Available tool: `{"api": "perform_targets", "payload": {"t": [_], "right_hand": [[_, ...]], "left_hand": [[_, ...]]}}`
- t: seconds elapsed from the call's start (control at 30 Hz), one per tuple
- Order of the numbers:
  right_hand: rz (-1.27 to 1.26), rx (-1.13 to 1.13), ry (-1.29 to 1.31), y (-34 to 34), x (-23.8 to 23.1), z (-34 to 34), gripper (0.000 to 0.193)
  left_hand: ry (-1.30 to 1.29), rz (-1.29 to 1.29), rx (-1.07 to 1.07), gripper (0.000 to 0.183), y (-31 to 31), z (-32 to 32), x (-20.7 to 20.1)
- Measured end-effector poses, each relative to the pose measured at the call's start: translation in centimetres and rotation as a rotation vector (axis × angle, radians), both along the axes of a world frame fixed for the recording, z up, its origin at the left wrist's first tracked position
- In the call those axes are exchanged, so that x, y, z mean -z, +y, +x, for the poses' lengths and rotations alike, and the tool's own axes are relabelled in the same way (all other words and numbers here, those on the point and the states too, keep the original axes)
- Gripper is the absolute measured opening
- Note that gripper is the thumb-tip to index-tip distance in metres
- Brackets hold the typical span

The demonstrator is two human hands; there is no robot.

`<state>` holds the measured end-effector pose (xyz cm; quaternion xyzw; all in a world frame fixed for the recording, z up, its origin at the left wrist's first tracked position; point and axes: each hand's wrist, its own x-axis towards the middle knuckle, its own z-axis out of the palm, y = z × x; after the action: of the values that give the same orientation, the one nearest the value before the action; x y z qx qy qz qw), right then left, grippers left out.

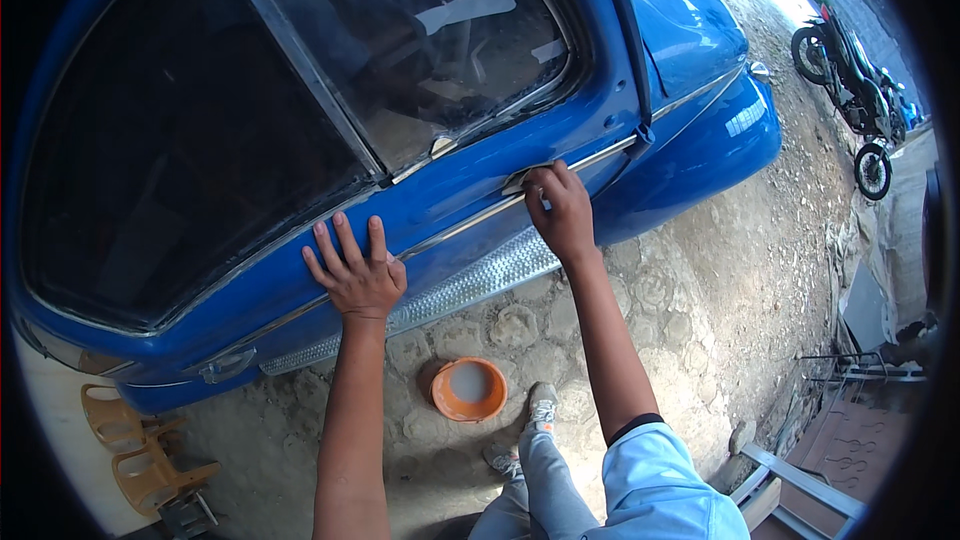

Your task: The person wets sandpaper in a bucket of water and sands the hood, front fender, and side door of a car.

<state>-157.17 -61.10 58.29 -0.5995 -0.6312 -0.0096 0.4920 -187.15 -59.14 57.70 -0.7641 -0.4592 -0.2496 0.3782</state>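
Note:
A blue car (pixel 430 200) with rounded bodywork fills the upper left and middle. My left hand (pixel 362 275) lies flat on its side panel below the window frame, fingers spread, and holds nothing. Farther right, my right hand (pixel 562 210) is closed in a pinch against the side, just at the chrome trim strip (pixel 470 227). A small thin, dark and pale piece (pixel 515 182) shows at its fingertips; whether it is loose or part of the car I cannot tell. Above the hands are the dark side windows (pixel 190 140), with a metal divider between them.
On the stone paving behind the car's textured running board (pixel 480 280), an orange bucket (pixel 469 389) holds cloudy liquid, close to my feet. Brown plastic chairs (pixel 150 470) stand at lower left. A motorcycle (pixel 855 80) is at upper right; a metal frame (pixel 800 485) lies lower right.

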Motion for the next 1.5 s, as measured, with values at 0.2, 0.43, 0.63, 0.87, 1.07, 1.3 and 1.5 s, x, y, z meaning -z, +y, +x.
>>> {"api": "perform_targets", "payload": {"t": [0.2,0.43,0.63,0.87,1.07,1.3,1.5], "right_hand": [[0.064,0.316,0.502,2.1,1.8,3.9,0.012],[-0.033,0.095,-0.005,0.4,0.9,5.7,0.015],[-0.024,0.344,0.348,1.3,1.2,7.8,0.018],[-0.104,-0.197,0.071,-0.9,-1.4,-2.6,0.018],[0.056,0.378,0.709,0.5,2.7,6.5,0.007],[-0.137,-0.059,0.369,-1.5,0.3,-10.8,0.019],[-0.051,-0.161,0.065,-1.5,0.4,-11.3,0.018]], "left_hand": [[0.018,-0.003,-0.005,0.059,-0.1,1.2,0.7],[0.037,-0.009,-0.040,0.059,-0.2,0.7,0.3],[0.037,-0.003,-0.026,0.058,0.1,0.8,0.3],[0.049,-0.013,-0.037,0.058,-0.1,0.1,0.5],[-0.002,0.002,-0.004,0.060,0.0,1.0,0.1],[-0.028,-0.007,0.024,0.062,0.1,-0.3,0.0],[-0.080,-0.173,0.097,0.059,-1.3,-2.1,-2.5]]}}
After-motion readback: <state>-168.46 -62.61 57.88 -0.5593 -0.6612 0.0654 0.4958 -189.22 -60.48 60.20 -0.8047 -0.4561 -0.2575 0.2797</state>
